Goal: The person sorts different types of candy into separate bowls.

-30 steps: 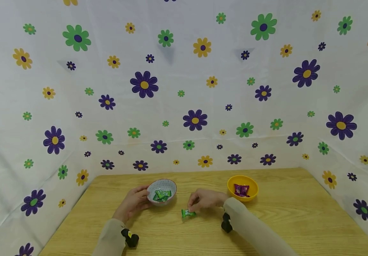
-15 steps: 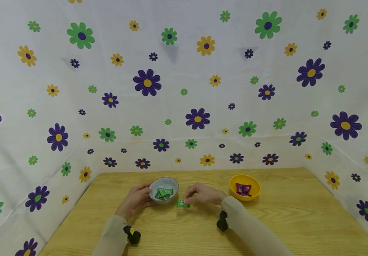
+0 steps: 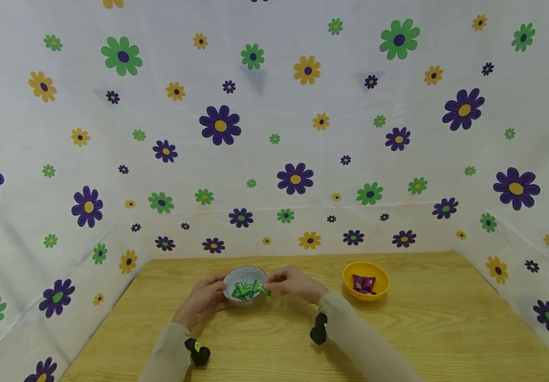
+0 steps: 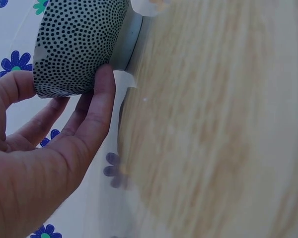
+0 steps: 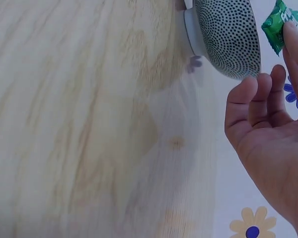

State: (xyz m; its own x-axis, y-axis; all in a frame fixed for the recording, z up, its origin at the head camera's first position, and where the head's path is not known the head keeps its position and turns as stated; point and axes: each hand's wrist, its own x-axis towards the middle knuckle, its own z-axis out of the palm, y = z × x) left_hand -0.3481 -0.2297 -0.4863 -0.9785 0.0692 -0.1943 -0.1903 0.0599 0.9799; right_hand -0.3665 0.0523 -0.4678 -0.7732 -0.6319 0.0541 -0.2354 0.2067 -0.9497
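My left hand [image 3: 201,302] holds the side of a small speckled bowl [image 3: 244,273] on the table. In the left wrist view, the fingers [image 4: 105,94] rest on the bowl's dotted outside [image 4: 79,44], the thumb near its rim. Several green-wrapped candies [image 3: 242,289] lie inside. My right hand [image 3: 298,285] pinches another green-wrapped candy [image 5: 274,27] between thumb and index finger at the bowl's right rim. The right wrist view has this candy just over the rim, with the other fingers [image 5: 243,94] curled close to the bowl's outside.
A yellow bowl [image 3: 367,296] holding purple-wrapped candies [image 3: 364,283] stands to the right, beyond my right wrist. The wooden table [image 3: 264,345] ends at the back against a white cloth [image 3: 264,159] printed with flowers, which also hangs at both sides.
My right hand has lifted the green-wrapped candy from the table and carried it left and away from me to the speckled bowl's rim. My left hand still holds the bowl.
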